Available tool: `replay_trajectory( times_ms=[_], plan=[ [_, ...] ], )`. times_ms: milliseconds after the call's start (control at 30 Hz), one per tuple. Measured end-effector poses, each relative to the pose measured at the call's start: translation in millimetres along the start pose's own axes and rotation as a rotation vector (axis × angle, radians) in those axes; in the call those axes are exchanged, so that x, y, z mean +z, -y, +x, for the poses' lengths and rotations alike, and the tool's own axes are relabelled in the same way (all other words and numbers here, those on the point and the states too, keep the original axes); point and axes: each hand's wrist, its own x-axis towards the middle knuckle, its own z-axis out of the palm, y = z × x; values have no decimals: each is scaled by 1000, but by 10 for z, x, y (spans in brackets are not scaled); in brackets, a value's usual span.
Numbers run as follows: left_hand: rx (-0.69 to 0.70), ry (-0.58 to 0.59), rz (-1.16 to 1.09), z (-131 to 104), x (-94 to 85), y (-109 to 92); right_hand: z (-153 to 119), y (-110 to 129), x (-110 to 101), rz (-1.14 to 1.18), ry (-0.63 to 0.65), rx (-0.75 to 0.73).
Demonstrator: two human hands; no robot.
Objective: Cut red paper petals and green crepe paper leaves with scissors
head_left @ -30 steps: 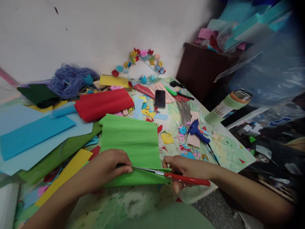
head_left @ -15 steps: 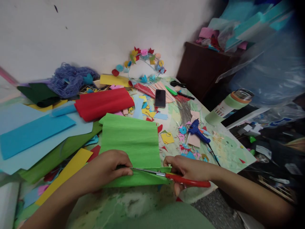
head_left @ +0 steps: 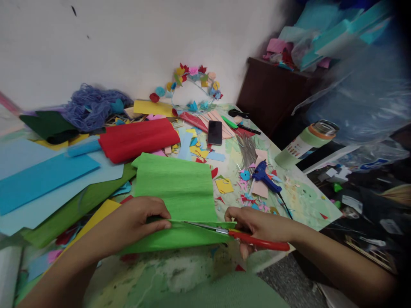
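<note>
"Cluttered table (head_left: 308, 207); where's the green paper (head_left: 175, 182)?"

"Spread ahead and rightward of the left hand (head_left: 146, 216), which pinches its raised fold, presumably keeping it taut."

"The right hand (head_left: 253, 224)?"

"Grasping scissors (head_left: 221, 230), blades along that fold, pointing toward the left hand."

The green sheet (head_left: 175, 182) I hold looks like matt crepe paper, finely ribbed and softly creased. My scissors (head_left: 226, 232) have bare metal blades with a dull shine and smooth red handles that look like plastic. The red sheet (head_left: 139, 139) has the same matt, crinkled paper finish. I see a glossy, smooth screen on the phone (head_left: 215, 132), blue plastic on the glue gun (head_left: 265, 177), shiny metal at the mouth of the bottle (head_left: 303, 143), and fuzzy, stringy yarn (head_left: 91, 107). The bag (head_left: 362, 92) is clear, wrinkled, glossy plastic film.
</note>
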Motion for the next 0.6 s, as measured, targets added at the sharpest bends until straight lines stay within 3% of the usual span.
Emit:
replay_trajectory(
  times_ms=[267,467,600],
  plan=[
    [10,20,20,39,23,-82,-30,83,-7,-274,-53,-53],
    [-33,-3,21,25,-5,-63,5,117,-20,-245,-53,-21],
    [-14,4,25,18,-8,-60,-7,131,-51,-369,-107,-14]
  ],
)
